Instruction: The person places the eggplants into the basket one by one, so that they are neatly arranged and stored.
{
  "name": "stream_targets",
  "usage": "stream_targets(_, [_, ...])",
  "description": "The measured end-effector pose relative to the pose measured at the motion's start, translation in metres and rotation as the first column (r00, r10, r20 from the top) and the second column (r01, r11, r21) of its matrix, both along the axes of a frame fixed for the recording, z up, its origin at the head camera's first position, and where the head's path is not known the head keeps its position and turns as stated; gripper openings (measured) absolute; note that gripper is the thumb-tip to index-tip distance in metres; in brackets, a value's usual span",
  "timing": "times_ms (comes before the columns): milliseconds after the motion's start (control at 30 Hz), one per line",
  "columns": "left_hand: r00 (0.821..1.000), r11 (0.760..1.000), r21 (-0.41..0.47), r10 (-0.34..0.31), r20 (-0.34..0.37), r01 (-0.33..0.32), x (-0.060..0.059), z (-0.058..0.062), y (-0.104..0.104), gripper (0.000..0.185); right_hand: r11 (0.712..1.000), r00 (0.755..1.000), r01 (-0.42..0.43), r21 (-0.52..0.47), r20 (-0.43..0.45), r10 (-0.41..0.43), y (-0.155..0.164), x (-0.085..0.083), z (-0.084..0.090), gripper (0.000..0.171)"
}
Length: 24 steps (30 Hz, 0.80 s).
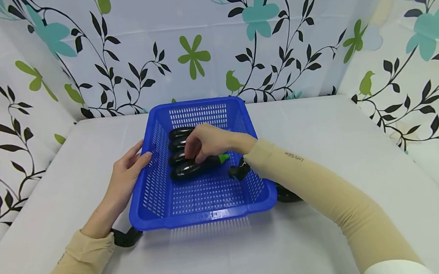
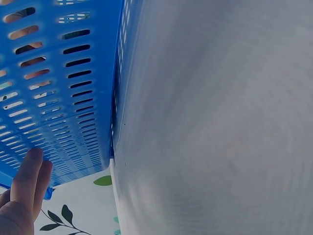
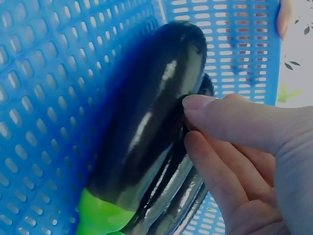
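A blue plastic basket (image 1: pixel 218 213) with slotted walls stands on the table. Inside, several glossy dark eggplants lie side by side; the front eggplant (image 1: pixel 189 170) has a bright green stem cap (image 3: pixel 105 213). My left hand (image 1: pixel 128 169) holds the basket's left rim, thumb over the edge, with fingers (image 2: pixel 29 178) against the outer wall. Over the eggplants, my right hand (image 1: pixel 209 140) has its fingers loosely bent. In the right wrist view, its thumb tip lies at the front eggplant's side, and the eggplant is not between thumb and fingers.
Another dark eggplant (image 1: pixel 287 193) lies on the white table (image 1: pixel 230 258) outside the basket's right front corner, partly hidden by the right sleeve (image 1: pixel 318 189). A curtain (image 1: pixel 148 38) with leaves and flowers surrounds the table at the back and sides.
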<state>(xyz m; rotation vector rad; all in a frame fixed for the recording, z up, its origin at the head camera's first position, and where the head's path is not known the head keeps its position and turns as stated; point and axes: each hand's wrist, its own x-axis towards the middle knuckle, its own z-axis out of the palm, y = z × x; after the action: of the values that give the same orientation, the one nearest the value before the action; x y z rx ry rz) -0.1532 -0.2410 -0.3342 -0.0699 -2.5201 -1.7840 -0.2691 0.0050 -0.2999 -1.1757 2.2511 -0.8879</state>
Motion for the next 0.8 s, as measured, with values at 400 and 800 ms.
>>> stream_targets(400, [1.000,1.000,0.014,-0.005,-0.018,0.005,0.000,0.002,-0.002,0.070,0.997,0.999,0.008,-0.075,0.052,-0.005,-0.002,-0.002,0.006,0.021])
stream_targets(800, [1.000,1.000,0.018,-0.009,0.000,0.009,0.001,0.001,0.001,0.069,0.990,0.992,0.084,-0.111,0.103,-0.072,0.016,0.017,0.053,0.027])
